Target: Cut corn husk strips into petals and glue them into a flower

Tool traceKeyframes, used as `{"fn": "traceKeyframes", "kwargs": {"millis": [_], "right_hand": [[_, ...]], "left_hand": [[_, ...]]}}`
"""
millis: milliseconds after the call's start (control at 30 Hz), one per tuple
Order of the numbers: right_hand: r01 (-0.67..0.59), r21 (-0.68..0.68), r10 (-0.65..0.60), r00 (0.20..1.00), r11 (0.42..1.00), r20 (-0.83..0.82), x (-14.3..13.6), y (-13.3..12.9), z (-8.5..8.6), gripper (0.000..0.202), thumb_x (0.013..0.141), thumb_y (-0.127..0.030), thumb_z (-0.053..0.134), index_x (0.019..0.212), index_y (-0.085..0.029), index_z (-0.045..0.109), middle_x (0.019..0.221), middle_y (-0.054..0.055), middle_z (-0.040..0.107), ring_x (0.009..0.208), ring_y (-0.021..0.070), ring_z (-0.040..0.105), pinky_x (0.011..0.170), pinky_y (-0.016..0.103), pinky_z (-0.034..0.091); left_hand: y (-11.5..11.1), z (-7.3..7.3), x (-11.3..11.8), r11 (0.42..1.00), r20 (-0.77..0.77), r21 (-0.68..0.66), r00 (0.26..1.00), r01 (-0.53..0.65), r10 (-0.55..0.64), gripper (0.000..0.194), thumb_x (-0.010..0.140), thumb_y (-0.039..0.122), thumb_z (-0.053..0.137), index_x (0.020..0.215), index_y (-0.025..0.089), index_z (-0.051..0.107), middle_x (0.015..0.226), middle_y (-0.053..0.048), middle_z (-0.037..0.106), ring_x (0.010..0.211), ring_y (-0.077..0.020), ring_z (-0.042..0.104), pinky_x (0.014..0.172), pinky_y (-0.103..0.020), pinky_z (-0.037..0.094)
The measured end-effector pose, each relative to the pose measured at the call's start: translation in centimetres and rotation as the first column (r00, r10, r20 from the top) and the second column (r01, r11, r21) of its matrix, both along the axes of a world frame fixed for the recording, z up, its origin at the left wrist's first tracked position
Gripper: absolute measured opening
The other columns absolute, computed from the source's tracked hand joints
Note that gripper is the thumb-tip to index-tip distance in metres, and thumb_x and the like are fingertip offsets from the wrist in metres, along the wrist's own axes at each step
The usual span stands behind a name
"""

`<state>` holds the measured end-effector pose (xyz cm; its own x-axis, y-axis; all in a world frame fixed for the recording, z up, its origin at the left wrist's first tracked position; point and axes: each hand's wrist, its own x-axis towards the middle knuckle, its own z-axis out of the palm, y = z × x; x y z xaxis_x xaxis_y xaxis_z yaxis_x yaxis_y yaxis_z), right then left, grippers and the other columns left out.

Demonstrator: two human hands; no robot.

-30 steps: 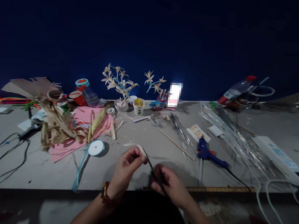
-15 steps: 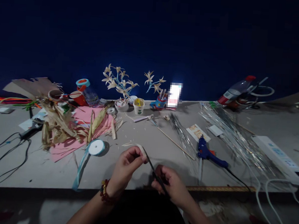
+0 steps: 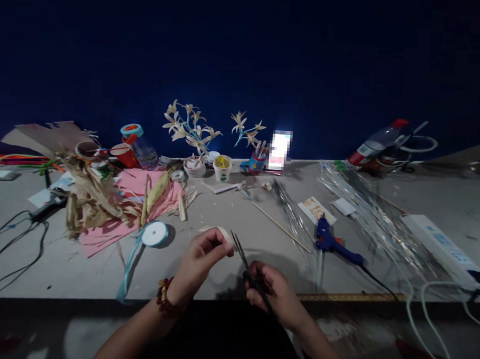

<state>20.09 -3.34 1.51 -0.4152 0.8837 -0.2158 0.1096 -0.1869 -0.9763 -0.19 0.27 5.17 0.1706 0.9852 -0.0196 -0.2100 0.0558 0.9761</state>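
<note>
Tabletop [image 3: 96, 273], grey and flat, lay before a dark blue backdrop [image 3: 248, 50]; the left hand [image 3: 198, 255] pinched a thin pale strip [image 3: 223, 234], the right hand [image 3: 278, 294] curled round slim dark scissors [image 3: 254, 281].

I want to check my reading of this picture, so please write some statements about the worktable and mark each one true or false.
1. The right hand holds dark scissors. True.
2. The left hand holds the blue glue gun. False: it holds a pale strip; the glue gun lies on the table.
3. Dry husks lie partly over pink paper. True.
4. The red-capped bottle stands upright. False: it is tilted.
5. The ribbon spool is to the left of the left hand. True.
</note>
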Motion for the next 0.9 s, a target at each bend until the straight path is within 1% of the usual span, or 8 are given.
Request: {"fn": "traceKeyframes", "kwargs": {"millis": [200,300,433,533,667,900], "right_hand": [[-0.001,-0.009,0.001,1.0,1.0,0.005,-0.26,0.04,0.23,0.046,0.073,-0.061,0.073,0.076,-0.021,0.05,0.07,-0.001,0.053,0.061,0.0123,0.042,0.053,0.022,0.037],[-0.009,-0.007,0.01,1.0,1.0,0.025,-0.32,0.14,0.33,0.049,0.072,-0.064,0.072,0.074,-0.021,0.05,0.068,-0.002,0.05,0.06,0.0118,0.039,0.052,0.022,0.034],[-0.019,-0.012,0.02,1.0,1.0,0.024,-0.49,0.21,0.3,0.051,0.07,-0.064,0.074,0.073,-0.021,0.047,0.066,-0.004,0.047,0.059,0.0109,0.037,0.053,0.022,0.032],[-0.024,-0.029,0.024,1.0,0.999,0.003,-0.61,0.19,0.21,0.052,0.07,-0.063,0.076,0.072,-0.021,0.045,0.066,-0.004,0.047,0.058,0.0108,0.039,0.053,0.022,0.032],[-0.038,-0.068,0.036,0.999,0.997,-0.023,-0.65,0.12,0.23,0.051,0.072,-0.063,0.074,0.073,-0.022,0.045,0.066,-0.004,0.051,0.057,0.011,0.044,0.053,0.023,0.034],[-0.056,-0.101,0.048,0.996,0.993,-0.076,-0.59,0.12,0.44,0.055,0.072,-0.071,0.07,0.074,-0.021,0.045,0.065,-0.004,0.052,0.057,0.0109,0.046,0.055,0.024,0.035]], "left_hand": [[-0.19,-0.3,0.26,1.0,0.028,-0.011,1.0,0.014,-0.013,0.021,0.085,0.032,0.071,0.075,0.017,0.061,0.072,-0.003,0.061,0.072,-0.0164,0.056,0.073,-0.028,0.046],[-0.23,-0.27,0.23,1.0,0.036,0.001,0.999,0.015,-0.015,0.019,0.086,0.03,0.071,0.075,0.017,0.061,0.072,-0.002,0.061,0.072,-0.0159,0.056,0.072,-0.027,0.046],[-0.31,-0.44,0.25,1.0,0.052,0.006,0.999,0.014,-0.015,0.016,0.086,0.027,0.07,0.076,0.017,0.062,0.074,-0.001,0.061,0.073,-0.0149,0.056,0.074,-0.026,0.045],[-0.37,-0.51,0.33,1.0,0.069,-0.001,0.998,0.001,-0.001,0.015,0.086,0.026,0.07,0.076,0.017,0.062,0.073,-0.001,0.061,0.073,-0.0146,0.056,0.074,-0.026,0.045],[-0.41,-0.36,0.42,1.0,0.073,-0.006,0.997,0.003,-0.003,0.014,0.086,0.025,0.07,0.076,0.017,0.063,0.073,-0.001,0.062,0.073,-0.0145,0.056,0.074,-0.026,0.045],[-0.34,-0.51,0.54,1.0,0.088,0.011,0.996,-0.004,0.003,0.012,0.087,0.021,0.068,0.077,0.017,0.063,0.073,0.0,0.064,0.073,-0.0133,0.058,0.074,-0.024,0.045]]}}
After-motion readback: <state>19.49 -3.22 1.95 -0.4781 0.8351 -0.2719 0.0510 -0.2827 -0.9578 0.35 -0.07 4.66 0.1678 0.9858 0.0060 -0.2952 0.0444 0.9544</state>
